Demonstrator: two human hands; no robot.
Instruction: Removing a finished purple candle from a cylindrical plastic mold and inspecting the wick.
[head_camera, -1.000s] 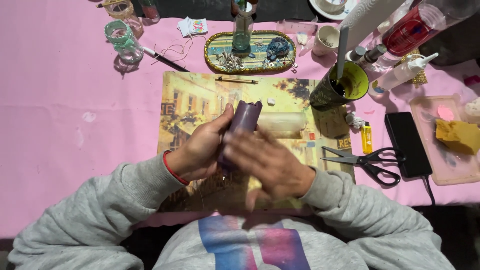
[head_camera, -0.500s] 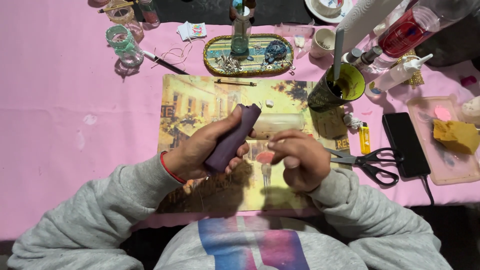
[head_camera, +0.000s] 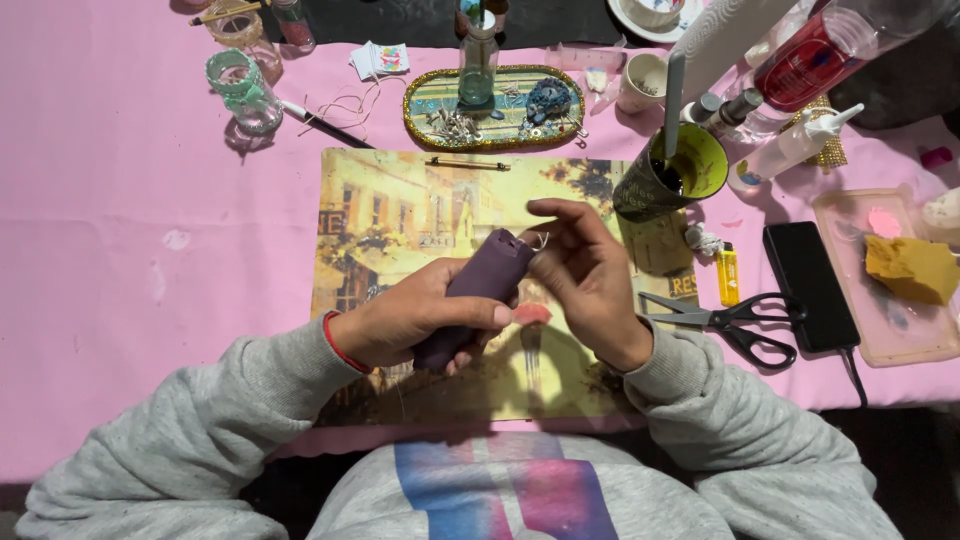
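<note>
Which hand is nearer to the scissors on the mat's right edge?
The right. The right hand pinches the wick at the top of the purple candle, just left of the scissors. The left hand grips the candle's body, farther left.

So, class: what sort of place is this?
Probably a home craft table: a pink tablecloth, scissors, decorated glass jars, and hands working a purple candle.

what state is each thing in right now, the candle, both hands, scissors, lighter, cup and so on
purple candle: held tilted above the mat, wick end up
left hand: wrapped round the candle
right hand: fingertips pinching the wick
scissors: lying flat, blades shut
yellow lighter: lying flat, unlit
green cup: leaning, tool standing in it
phone: screen dark
</note>
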